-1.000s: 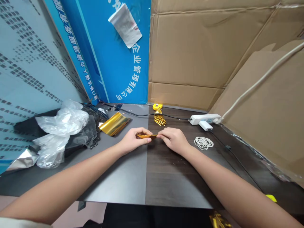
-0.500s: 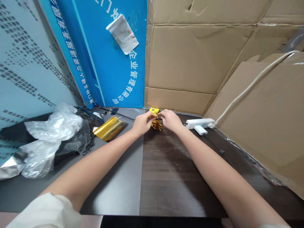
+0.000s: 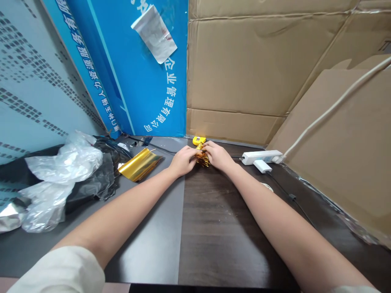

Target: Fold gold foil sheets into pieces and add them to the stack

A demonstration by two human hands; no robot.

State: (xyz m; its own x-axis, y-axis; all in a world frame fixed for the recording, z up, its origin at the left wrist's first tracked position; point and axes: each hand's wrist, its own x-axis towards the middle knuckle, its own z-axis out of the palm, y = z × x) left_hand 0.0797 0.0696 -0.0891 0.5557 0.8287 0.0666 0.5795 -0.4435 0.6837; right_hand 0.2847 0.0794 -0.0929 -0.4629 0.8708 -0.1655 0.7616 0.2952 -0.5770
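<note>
A crinkled piece of gold foil (image 3: 203, 160), layered and frayed at its lower end, is between my hands at the back of the table. My left hand (image 3: 184, 160) is closed, pinching its left side. From the right, my right hand (image 3: 218, 156) has its fingers closed on the upper part of the foil. Both sets of fingertips nearly meet and partly cover it. Just behind stands a small yellow object (image 3: 199, 141) with a dark and white mark, perhaps a tape measure. To the left of my left hand lies a gold foil sheet (image 3: 139, 165), slightly curled.
Crumpled clear plastic (image 3: 70, 158) and black plastic (image 3: 99, 179) lie at the left. A white power strip (image 3: 262, 157) with a plugged-in adapter (image 3: 262, 166) and cables is right of my right hand. A blue printed panel (image 3: 152, 93) and cardboard (image 3: 235, 69) wall the back.
My right hand has closed in on the foil, and the fingertips of both hands are nearer each other. More of the yellow object shows behind them. The view has shifted slightly.
</note>
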